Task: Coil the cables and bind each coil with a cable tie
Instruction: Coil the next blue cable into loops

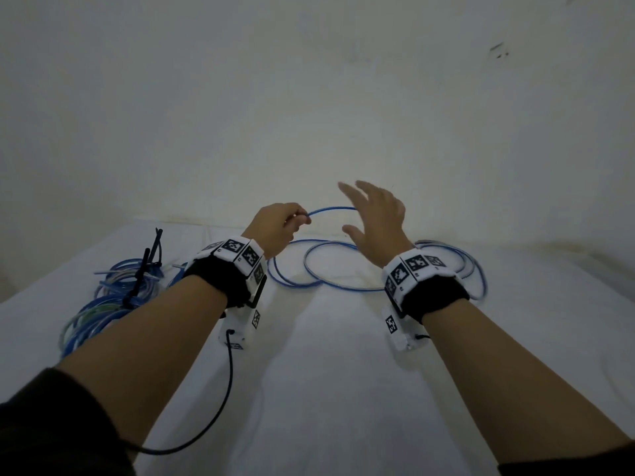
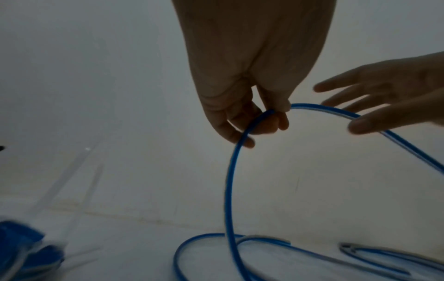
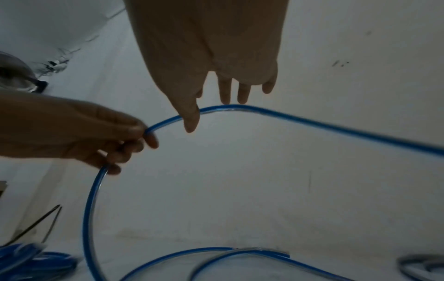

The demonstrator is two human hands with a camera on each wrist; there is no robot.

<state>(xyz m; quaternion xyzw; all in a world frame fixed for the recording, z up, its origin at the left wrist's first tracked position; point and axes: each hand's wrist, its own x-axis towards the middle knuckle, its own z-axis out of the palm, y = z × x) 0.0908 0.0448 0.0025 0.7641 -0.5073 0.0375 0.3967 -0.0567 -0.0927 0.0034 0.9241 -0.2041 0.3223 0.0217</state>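
Observation:
A loose blue cable (image 1: 330,209) arcs up from its loops (image 1: 311,269) on the white table. My left hand (image 1: 285,223) pinches the raised cable (image 2: 242,140) between thumb and curled fingers. My right hand (image 1: 372,214) is open with fingers spread, just right of the left. Its thumb (image 3: 191,117) crosses in front of the cable (image 3: 312,121); contact is unclear. More of the blue cable (image 1: 464,262) curls behind my right wrist.
Bundled blue coils (image 1: 113,297) bound with black cable ties (image 1: 151,255) lie at the table's left. A plain white wall (image 1: 309,97) rises right behind the table. A black wire (image 1: 223,389) hangs from the left wrist device.

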